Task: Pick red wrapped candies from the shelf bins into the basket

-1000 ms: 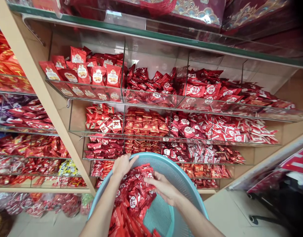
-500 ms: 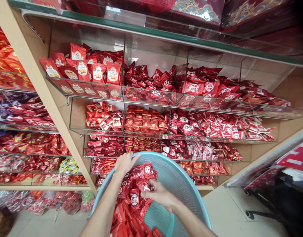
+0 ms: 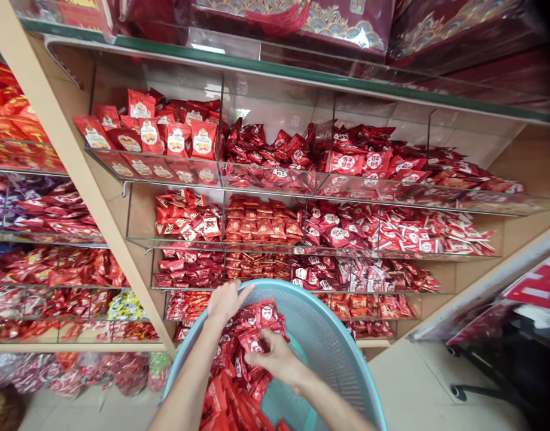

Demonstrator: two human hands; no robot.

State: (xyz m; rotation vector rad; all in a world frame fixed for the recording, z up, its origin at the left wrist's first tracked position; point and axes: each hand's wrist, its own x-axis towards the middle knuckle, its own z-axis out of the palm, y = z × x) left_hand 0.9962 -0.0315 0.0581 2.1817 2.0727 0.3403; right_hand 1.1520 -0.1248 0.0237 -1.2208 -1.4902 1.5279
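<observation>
A large light-blue plastic basket (image 3: 367, 365) sits low in front of me, with many red snack packets (image 3: 266, 312) heaped on its left side. My left hand (image 3: 224, 303) grips its far left rim, thumb along the edge and fingertips hidden beyond it. Inside the basket, my right hand (image 3: 277, 359) pinches a red packet with a round white label (image 3: 252, 342) between thumb and fingers, over the heap. Longer plain red packets (image 3: 232, 402) lie nearer to me.
Glass-fronted shelves (image 3: 266, 245) of red packets rise beyond the basket. A wooden upright (image 3: 84, 185) divides them from more shelves at left. Clear bags of sweets (image 3: 122, 371) rest along the floor. A wheeled chair base (image 3: 476, 374) stands at right.
My right hand has shifted a little left with the packet in its fingers. My left hand stays on the basket's rim. The view has tilted up slightly.
</observation>
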